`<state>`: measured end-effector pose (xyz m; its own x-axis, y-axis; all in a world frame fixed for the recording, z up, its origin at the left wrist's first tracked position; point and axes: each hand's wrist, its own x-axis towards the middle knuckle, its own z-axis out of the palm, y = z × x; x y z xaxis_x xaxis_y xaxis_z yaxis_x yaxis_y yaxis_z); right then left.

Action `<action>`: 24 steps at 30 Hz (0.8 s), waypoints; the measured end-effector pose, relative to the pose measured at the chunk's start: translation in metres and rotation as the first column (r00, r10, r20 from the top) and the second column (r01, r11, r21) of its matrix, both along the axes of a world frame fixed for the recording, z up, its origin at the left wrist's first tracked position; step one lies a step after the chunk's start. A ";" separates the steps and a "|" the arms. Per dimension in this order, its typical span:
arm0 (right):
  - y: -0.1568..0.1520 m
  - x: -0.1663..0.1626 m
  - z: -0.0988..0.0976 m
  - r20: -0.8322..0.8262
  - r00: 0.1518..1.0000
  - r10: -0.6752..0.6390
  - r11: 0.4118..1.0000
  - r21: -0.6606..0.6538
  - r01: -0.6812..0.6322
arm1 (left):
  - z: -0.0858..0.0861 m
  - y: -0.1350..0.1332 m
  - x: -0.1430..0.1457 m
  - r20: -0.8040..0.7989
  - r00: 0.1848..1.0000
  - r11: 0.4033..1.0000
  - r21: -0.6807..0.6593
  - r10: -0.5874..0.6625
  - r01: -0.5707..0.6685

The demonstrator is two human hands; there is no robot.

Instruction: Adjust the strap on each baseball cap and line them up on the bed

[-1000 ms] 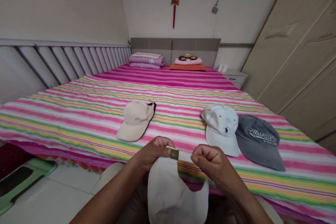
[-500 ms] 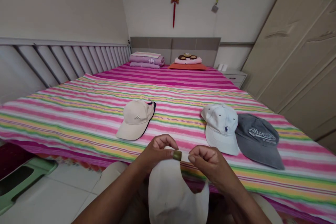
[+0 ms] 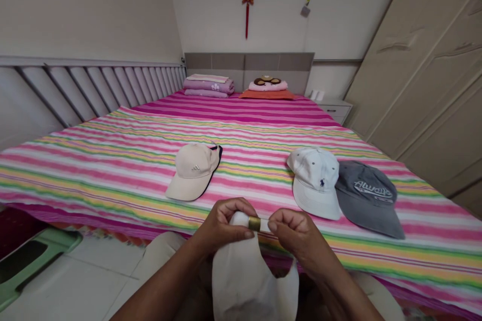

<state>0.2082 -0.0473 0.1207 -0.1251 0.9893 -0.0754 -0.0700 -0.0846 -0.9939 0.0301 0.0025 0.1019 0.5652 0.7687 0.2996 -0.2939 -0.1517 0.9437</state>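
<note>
A pale cap [image 3: 244,276] hangs below my hands at the bed's near edge, its back opening facing me. My left hand [image 3: 228,223] grips the strap side of this cap, thumb below a brass-coloured buckle [image 3: 254,223]. On the other side, my right hand [image 3: 293,230] pinches the white strap [image 3: 264,225] that comes out of the buckle. The cap's lower part runs out of view at the bottom. Beyond my hands lie a beige cap [image 3: 194,170] on the left, and a white cap [image 3: 314,180] overlapping a dark grey cap [image 3: 369,195] on the right.
The caps lie on a striped bedspread [image 3: 131,160]. Folded purple bedding [image 3: 209,86] and a pink folded item [image 3: 267,86] are at the headboard [image 3: 278,62]. A green stool [image 3: 41,256] stands on the floor at left, and a nightstand [image 3: 335,110] at far right.
My left thumb has shifted off the buckle to just below it, so more of the buckle shows. My right hand still pinches the strap. The view has shifted slightly.
</note>
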 end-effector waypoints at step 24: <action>0.000 -0.008 -0.009 -0.234 0.972 0.036 0.994 -0.091 -0.059 | -0.003 -0.004 0.007 0.001 0.997 0.996 0.046 0.071 -0.071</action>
<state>0.2000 -0.0476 0.1113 -0.1967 0.9713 -0.1334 -0.2911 -0.1878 -0.9381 0.0375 -0.0015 0.0988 0.5101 0.7921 0.3353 -0.2800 -0.2157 0.9355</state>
